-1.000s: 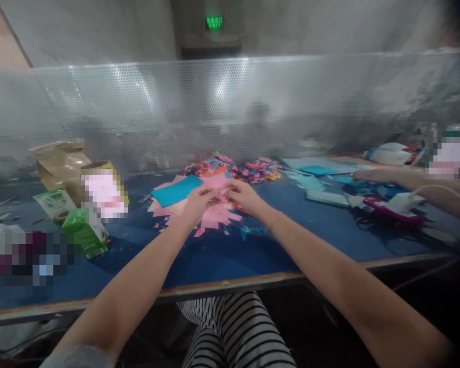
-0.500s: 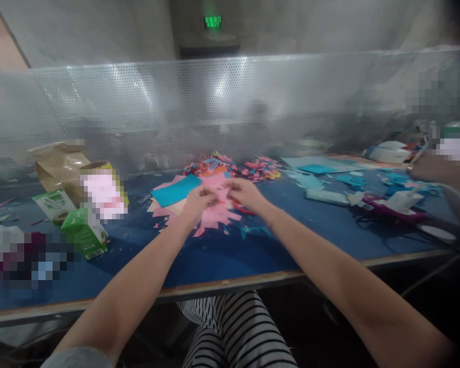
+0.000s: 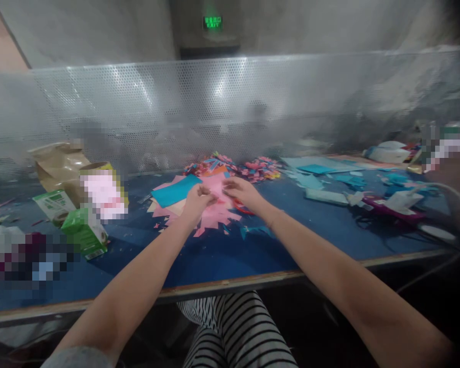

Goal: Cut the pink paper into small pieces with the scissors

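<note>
Matt pink paper [image 3: 214,202] lies on a seemingly cloth-covered blue table [image 3: 222,255], wood-edged.

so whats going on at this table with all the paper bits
A seated person leans over a blue table, both arms stretched out. The left hand and the right hand meet above a pile of pink paper cuttings and pinch a small pink piece between their fingertips. A teal sheet lies just left of the hands, and a heap of small coloured paper shapes sits behind them. Green cartons stand off to the left.

Small pink paper piece [image 3: 217,189], held aloft
</note>
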`<action>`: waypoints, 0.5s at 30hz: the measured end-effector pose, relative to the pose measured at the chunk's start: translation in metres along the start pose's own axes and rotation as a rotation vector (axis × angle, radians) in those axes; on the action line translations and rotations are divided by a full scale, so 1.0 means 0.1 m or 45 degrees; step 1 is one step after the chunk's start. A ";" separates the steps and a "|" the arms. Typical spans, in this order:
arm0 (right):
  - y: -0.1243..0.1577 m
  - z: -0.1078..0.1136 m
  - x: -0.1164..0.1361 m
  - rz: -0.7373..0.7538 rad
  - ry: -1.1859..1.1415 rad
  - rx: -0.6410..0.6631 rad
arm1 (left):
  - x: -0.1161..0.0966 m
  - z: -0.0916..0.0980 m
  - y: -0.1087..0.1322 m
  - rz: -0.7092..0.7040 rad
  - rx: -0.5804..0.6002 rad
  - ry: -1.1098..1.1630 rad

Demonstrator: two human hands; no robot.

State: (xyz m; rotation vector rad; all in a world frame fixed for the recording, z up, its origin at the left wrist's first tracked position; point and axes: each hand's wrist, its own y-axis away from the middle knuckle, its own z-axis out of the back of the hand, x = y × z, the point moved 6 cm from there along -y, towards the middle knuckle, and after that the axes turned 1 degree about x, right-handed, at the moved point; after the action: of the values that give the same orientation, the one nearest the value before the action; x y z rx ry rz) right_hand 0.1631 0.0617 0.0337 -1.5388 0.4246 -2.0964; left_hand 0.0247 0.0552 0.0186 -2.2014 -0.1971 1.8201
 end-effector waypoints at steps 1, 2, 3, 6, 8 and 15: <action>0.01 -0.03 0.03 -0.002 -0.021 0.031 | 0.00 -0.02 0.01 0.005 0.019 -0.019; 0.03 -0.06 0.07 0.001 -0.015 0.057 | -0.01 -0.05 0.03 0.006 0.044 -0.035; 0.04 -0.09 0.11 0.006 0.027 0.079 | -0.01 -0.07 0.04 0.005 0.074 -0.049; 0.06 -0.12 0.18 0.023 0.227 0.091 | -0.03 -0.17 0.09 0.027 0.164 -0.092; 0.07 -0.12 0.21 0.038 0.268 0.079 | -0.03 -0.21 0.12 0.073 0.201 -0.129; 0.05 -0.11 0.06 -0.045 -0.094 0.078 | -0.01 -0.20 0.12 0.121 0.217 -0.134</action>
State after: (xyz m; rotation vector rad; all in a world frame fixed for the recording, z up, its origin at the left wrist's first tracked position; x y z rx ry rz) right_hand 0.1517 0.0536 0.0327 -1.5931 0.3058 -2.0525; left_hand 0.0435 0.0414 0.0196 -2.0323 0.0412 1.9275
